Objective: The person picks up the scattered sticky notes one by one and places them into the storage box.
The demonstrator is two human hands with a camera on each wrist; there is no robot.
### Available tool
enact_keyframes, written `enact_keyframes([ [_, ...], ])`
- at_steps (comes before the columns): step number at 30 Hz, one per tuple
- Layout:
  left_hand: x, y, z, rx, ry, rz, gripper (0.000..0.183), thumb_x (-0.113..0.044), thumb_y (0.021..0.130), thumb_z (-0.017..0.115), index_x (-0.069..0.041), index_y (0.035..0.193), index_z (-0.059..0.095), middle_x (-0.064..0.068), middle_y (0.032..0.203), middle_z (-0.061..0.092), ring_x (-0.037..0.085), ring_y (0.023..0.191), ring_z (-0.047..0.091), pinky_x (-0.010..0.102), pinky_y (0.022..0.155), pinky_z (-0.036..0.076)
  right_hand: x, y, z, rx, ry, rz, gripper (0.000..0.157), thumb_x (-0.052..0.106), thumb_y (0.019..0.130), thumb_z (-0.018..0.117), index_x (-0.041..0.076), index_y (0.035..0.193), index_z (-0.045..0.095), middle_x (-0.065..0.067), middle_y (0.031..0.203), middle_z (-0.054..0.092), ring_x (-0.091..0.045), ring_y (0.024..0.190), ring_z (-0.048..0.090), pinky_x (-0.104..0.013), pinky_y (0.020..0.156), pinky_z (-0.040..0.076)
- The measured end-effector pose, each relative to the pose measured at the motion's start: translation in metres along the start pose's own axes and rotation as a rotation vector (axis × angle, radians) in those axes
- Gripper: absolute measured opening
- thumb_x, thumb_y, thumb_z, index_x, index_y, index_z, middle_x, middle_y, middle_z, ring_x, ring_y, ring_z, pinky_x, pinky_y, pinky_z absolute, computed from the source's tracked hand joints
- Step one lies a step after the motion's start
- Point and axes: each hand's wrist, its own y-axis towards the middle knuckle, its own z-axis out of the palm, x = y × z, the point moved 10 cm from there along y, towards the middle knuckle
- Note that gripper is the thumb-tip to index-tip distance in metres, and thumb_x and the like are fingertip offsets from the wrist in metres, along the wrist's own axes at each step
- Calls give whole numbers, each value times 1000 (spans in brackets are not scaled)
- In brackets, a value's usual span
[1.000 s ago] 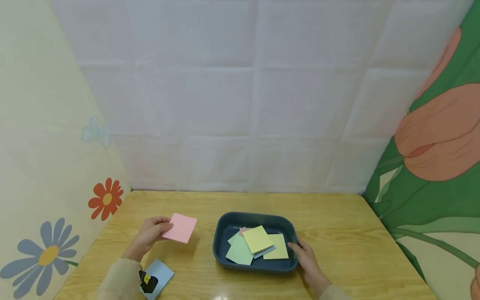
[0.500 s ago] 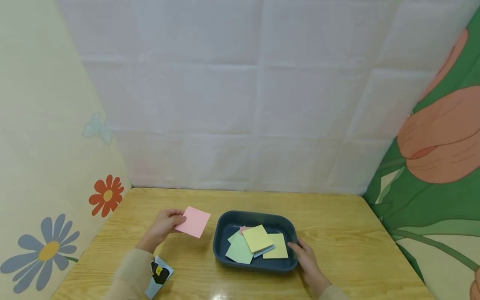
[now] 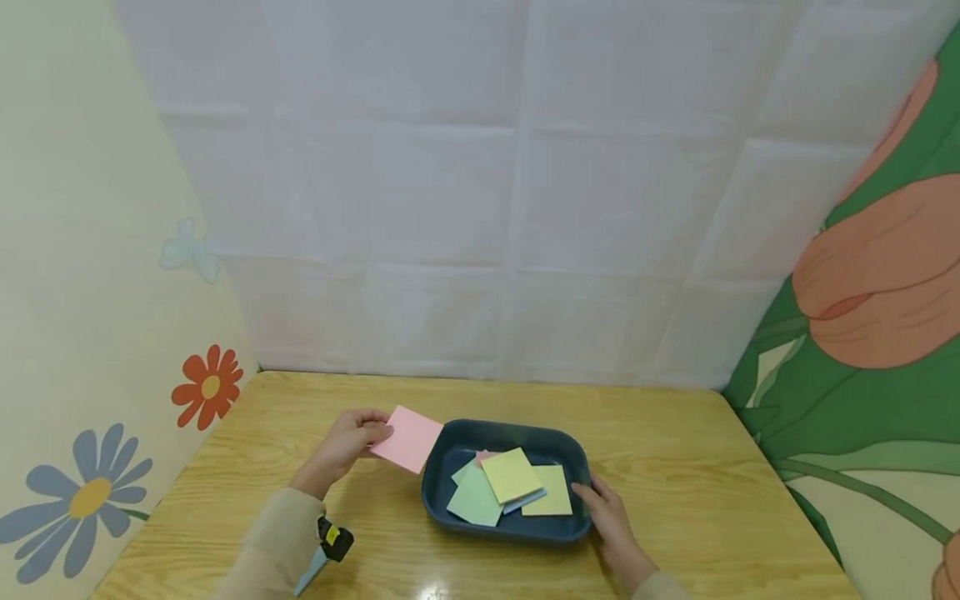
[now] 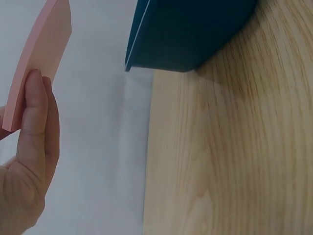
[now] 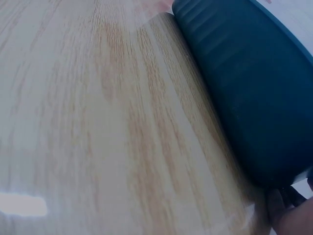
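Note:
My left hand (image 3: 345,450) pinches a pink sticky-note pad (image 3: 407,439) by its left side, thumb on top. The pad is held above the table, close to the left rim of a dark blue tray (image 3: 506,533); in the left wrist view its thick edge (image 4: 24,73) shows, apart from the tray (image 4: 181,39). My right hand (image 3: 618,533) grips the tray's right end, thumb over the rim and the other fingers outside. Inside the tray lie a green pad (image 3: 477,498), yellow pads (image 3: 512,475), and partly covered blue and pink ones.
A light blue sticky-note pad (image 3: 312,568) lies on the wooden table (image 3: 667,450), mostly hidden under my left forearm and the black wrist camera (image 3: 335,540). White cloth (image 3: 480,208) hangs behind the table, with flower-printed cloth at both sides.
My left hand has carried the pink pad right and slightly away from me, up to the tray's left rim. My right hand stays on the tray.

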Motion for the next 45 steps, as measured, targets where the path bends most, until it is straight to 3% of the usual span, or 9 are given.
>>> enact_keyframes([
  [15, -4, 11, 33, 54, -4, 2, 30, 1, 87, 55, 19, 110, 50, 6, 81, 61, 13, 68, 60, 28, 59, 55, -1, 0, -2, 7, -17, 9, 68, 26, 90, 53, -8, 141, 22, -30, 143, 20, -46, 131, 17, -55, 106, 19],
  [26, -16, 11, 67, 148, 41, 1, 27, 0, 88, 54, 17, 108, 52, 10, 85, 60, 14, 68, 60, 28, 59, 54, -1, 1, -2, 6, -13, 6, 68, 26, 90, 53, -8, 141, 23, -30, 143, 20, -46, 131, 18, -54, 106, 20],
  [29, -9, 17, 73, 155, 49, 5, 27, -2, 88, 56, 15, 108, 54, 9, 84, 61, 14, 68, 60, 28, 58, 54, -1, 1, -3, 7, -8, 6, 68, 26, 90, 53, -8, 141, 23, -30, 144, 20, -46, 131, 17, -54, 106, 19],
  [39, -6, 19, 105, 247, 45, 8, 24, -2, 87, 58, 13, 104, 55, 6, 79, 61, 12, 64, 59, 26, 55, 53, -2, 0, -2, 12, 4, 18, 68, 26, 91, 53, -7, 142, 22, -30, 144, 20, -45, 132, 17, -54, 106, 19],
  [45, -4, 20, 113, 242, 56, 2, 23, -1, 86, 58, 13, 105, 55, 7, 81, 61, 13, 67, 60, 30, 59, 55, -1, 1, -1, 15, 16, 18, 69, 26, 91, 54, -6, 142, 22, -30, 144, 19, -45, 132, 18, -53, 106, 22],
])
